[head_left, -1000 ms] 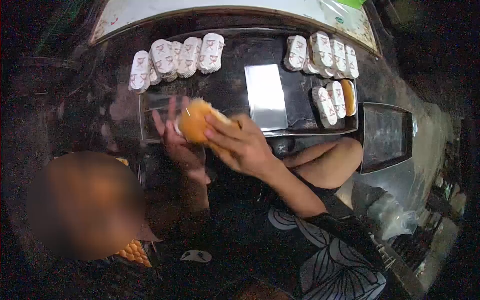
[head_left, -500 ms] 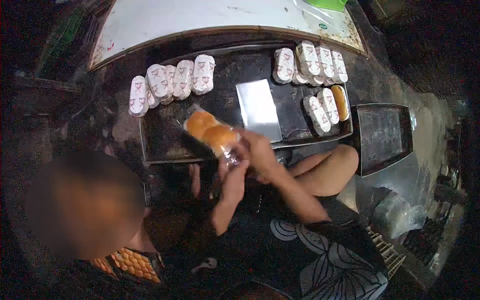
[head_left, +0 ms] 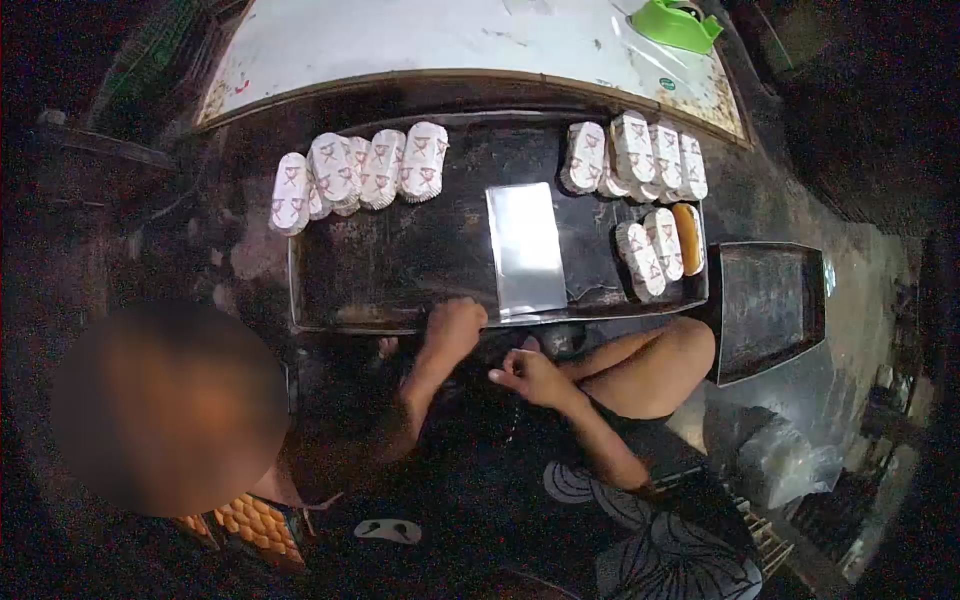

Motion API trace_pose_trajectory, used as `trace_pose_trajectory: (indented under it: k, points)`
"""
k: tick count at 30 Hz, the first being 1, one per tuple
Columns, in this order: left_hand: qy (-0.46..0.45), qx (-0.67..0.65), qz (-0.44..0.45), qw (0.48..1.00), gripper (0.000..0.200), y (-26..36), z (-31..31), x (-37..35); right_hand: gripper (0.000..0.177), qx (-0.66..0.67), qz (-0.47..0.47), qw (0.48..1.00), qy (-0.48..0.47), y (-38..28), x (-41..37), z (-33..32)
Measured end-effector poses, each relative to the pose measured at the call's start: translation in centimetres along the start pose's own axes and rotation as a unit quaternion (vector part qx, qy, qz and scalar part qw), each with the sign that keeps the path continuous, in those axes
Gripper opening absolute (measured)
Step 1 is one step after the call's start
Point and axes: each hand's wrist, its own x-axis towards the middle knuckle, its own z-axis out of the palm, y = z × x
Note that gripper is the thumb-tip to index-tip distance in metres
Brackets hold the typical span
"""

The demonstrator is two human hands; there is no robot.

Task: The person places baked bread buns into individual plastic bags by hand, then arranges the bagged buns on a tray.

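Observation:
My left hand (head_left: pixel 455 332) is at the front edge of the dark metal tray (head_left: pixel 385 262), its fingers curled in; anything inside them is hidden. Lower and to the right, over my lap, my right hand (head_left: pixel 533 378) has its fingers bent toward the thumb, and I cannot make out what, if anything, is between them. Neither hand touches the other. A shiny flat stack that looks like clear plastic bags (head_left: pixel 527 250) lies in the tray, just right of and beyond my left hand. Paper-wrapped buns (head_left: pixel 378 168) stand in a group at the tray's far left.
More paper-wrapped buns (head_left: pixel 635 148) fill the tray's right side, beside one uncovered bun (head_left: pixel 688 240). A smaller dark tray (head_left: pixel 765 310) sits to the right, with a clear plastic bundle (head_left: pixel 785 455) below it. A person at lower left is near rows of buns (head_left: pixel 255 525). A green container (head_left: pixel 675 28) rests on the white table (head_left: pixel 440 40).
The bagged buns that both hands held are out of sight. My hands have come apart, left to the tray's edge, right lower over my lap. The whole view has shifted slightly.

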Motion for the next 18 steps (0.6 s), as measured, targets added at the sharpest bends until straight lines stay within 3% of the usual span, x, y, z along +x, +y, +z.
trace_pose_trajectory:
  k: [1, 2, 3, 4, 7, 9, 12, 13, 15, 16, 17, 18]
  points:
    - [0.025, -0.106, -0.026, 0.994, 0.009, 0.1, -0.7, -0.4, 0.028, 0.000, 0.008, 1.000, -0.003, -0.8, 0.2, 0.2]
    - [0.021, -0.215, -0.042, 0.975, 0.009, 0.6, -1.4, -0.8, 0.025, -0.001, 0.030, 0.995, 0.099, -1.8, 0.8, 0.4]
    - [0.017, -0.218, -0.040, 0.975, 0.009, 1.1, -1.5, -1.0, 0.023, -0.003, 0.050, 0.978, 0.202, -2.5, 1.7, 0.3]
    - [0.035, -0.245, -0.036, 0.968, 0.009, 1.6, -1.6, -1.5, 0.017, -0.025, 0.022, 0.972, 0.232, -2.7, 2.6, 0.2]
    - [0.079, -0.332, -0.056, 0.938, 0.011, 2.3, -2.4, -2.2, 0.016, -0.076, 0.023, 0.977, 0.198, -3.2, 3.2, 0.0]
    - [0.190, -0.345, -0.055, 0.918, 0.012, 3.2, -3.2, -2.2, 0.013, -0.082, 0.069, 0.981, 0.159, -4.6, 3.1, -1.4]
    - [0.184, -0.326, -0.087, 0.923, 0.010, 3.2, -3.2, -2.2, 0.012, 0.078, 0.083, 0.982, 0.151, -8.2, 3.8, -4.1]
    - [0.182, -0.329, -0.094, 0.922, 0.010, 3.0, -3.1, -2.7, 0.012, 0.077, 0.089, 0.982, 0.145, -7.9, 3.8, -3.6]
    - [0.085, -0.456, -0.131, 0.876, 0.012, 2.5, -3.4, -2.9, 0.011, -0.024, 0.013, 0.983, 0.180, -6.4, 4.2, -2.7]
    - [0.082, -0.510, -0.130, 0.846, 0.014, 2.7, -3.3, -3.1, 0.014, -0.027, 0.069, 0.994, 0.079, -6.1, 4.1, -2.8]
    - [0.082, -0.513, -0.132, 0.844, 0.014, 2.6, -2.8, -3.1, 0.014, -0.029, 0.070, 0.994, 0.076, -6.2, 4.2, -2.6]
    - [0.162, -0.475, -0.131, 0.855, 0.015, 2.3, -2.1, -3.0, 0.016, -0.022, 0.055, 0.993, 0.105, -6.5, 4.5, -2.2]
